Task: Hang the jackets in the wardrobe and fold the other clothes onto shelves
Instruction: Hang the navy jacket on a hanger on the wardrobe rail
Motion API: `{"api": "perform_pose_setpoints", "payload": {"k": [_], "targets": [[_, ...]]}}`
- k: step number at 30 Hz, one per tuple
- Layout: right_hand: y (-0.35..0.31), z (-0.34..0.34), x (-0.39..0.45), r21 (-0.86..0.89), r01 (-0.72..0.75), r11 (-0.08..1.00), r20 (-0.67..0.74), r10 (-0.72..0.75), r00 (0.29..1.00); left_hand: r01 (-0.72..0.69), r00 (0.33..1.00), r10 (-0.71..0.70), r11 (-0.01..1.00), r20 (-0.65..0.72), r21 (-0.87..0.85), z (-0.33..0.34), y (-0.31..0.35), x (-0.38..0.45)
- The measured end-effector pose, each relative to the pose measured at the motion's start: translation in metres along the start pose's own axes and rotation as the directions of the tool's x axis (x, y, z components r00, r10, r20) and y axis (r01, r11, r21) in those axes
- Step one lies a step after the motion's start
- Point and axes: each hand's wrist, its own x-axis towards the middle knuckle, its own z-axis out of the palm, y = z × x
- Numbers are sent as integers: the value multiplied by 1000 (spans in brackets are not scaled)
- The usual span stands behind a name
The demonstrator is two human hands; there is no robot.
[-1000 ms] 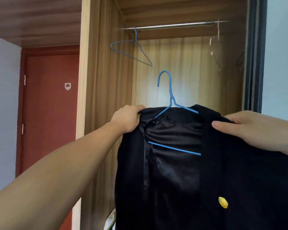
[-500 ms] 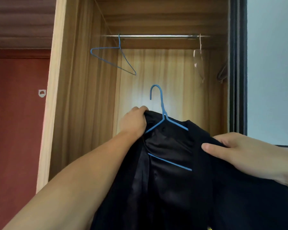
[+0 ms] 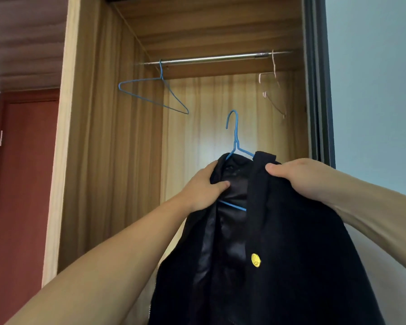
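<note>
A black jacket (image 3: 291, 254) with a gold button hangs on a blue wire hanger (image 3: 235, 137) that I hold up in front of the open wardrobe. My left hand (image 3: 204, 186) grips the jacket's left shoulder and collar. My right hand (image 3: 300, 179) grips the right shoulder and lapel. The hanger's hook sticks up above the collar, well below the metal rail (image 3: 211, 58). Its lower bar shows across the shiny lining.
An empty blue hanger (image 3: 155, 95) hangs at the rail's left end and a pale hanger (image 3: 273, 90) at its right end. The wardrobe's wooden side panel (image 3: 89, 137) is on the left, a dark door frame (image 3: 319, 90) on the right, a red door (image 3: 21, 184) far left.
The jacket and both hands have risen and moved inward toward the wardrobe. The view tilted up, and the gold button has come back into sight.
</note>
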Motion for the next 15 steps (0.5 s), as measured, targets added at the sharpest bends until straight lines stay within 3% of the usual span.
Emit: {"api": "perform_pose_setpoints", "payload": {"k": [2,5,9,12,15], "targets": [[-21,-3,12,40,30,999,-56,-28,998,20,999,-22,999,-31,-48,7,8,10],[-55,-7,33,127,97,987,-104,-84,991,26,982,-34,999,-185,-47,7,27,22],[-96,-3,61,143,149,978,-187,-121,975,-149,930,4,919,-368,-366,-15,57,18],[-122,5,88,149,179,972,-238,-141,961,-229,936,73,869,-344,-440,-28,67,6],[-140,15,118,155,181,971,-256,-138,957,-249,956,195,935,-218,-252,-35,58,-5]]}}
